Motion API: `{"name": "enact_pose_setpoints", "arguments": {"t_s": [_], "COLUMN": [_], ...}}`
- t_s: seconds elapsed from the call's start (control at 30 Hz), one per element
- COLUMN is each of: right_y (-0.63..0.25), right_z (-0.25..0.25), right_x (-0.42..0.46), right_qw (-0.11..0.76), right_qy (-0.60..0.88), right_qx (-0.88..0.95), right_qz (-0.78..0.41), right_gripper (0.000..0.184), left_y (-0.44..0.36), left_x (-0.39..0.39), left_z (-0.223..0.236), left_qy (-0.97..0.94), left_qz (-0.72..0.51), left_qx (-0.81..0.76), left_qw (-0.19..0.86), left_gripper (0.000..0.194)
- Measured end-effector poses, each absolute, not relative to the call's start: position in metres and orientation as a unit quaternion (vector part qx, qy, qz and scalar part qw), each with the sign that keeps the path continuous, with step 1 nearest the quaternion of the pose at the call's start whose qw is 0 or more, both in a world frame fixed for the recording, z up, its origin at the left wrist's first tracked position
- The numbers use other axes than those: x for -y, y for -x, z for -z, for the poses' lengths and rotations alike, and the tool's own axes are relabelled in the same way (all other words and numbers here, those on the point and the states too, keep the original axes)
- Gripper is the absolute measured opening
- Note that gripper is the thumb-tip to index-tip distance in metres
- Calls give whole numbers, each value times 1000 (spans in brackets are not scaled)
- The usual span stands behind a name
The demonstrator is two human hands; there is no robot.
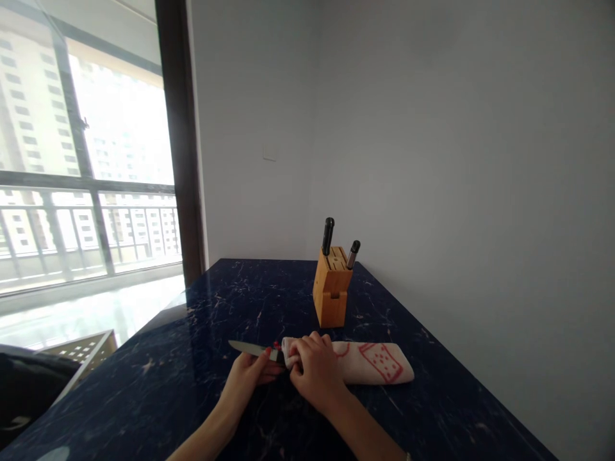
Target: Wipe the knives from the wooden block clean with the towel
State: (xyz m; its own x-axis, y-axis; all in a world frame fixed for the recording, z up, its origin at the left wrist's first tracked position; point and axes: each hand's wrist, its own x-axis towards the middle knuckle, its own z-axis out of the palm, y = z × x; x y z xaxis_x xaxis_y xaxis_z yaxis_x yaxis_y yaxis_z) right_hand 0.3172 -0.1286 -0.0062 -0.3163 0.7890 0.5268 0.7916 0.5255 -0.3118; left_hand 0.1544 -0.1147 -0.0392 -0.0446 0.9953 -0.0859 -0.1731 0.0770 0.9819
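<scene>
Indoors, head view: at lower centre, a person's left hand (pixel 247 374) closes around a kitchen knife (pixel 247 348), its stiff, thin, likely slippery blade pointing left, the handle the safe hold, while the right hand (pixel 314 374) curls over the end of a folded white towel (pixel 379 363), soft and light, with red drawings on it. Just beyond, a wooden knife block (pixel 331 288) stands with two black-handled knives (pixel 328 235) on a dark veined desk (pixel 269 301), clear of the hands; a window (pixel 115 121) fills the upper left
</scene>
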Motion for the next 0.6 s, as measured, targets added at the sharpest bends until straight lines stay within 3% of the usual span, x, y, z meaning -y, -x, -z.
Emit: {"name": "enact_pose_setpoints", "arguments": {"t_s": [0.4, 0.6], "right_y": [-320, -337], "right_z": [10, 14], "right_x": [127, 116], "right_qw": [316, 284], "right_qy": [492, 546], "right_qx": [812, 788], "right_qz": [2, -13], "right_gripper": [16, 14], "left_y": [-151, -134], "left_x": [107, 108], "left_z": [49, 38], "left_qy": [-412, -383], "left_qz": [-543, -624], "left_qx": [-489, -466], "left_qw": [544, 497], "left_gripper": [27, 26]}}
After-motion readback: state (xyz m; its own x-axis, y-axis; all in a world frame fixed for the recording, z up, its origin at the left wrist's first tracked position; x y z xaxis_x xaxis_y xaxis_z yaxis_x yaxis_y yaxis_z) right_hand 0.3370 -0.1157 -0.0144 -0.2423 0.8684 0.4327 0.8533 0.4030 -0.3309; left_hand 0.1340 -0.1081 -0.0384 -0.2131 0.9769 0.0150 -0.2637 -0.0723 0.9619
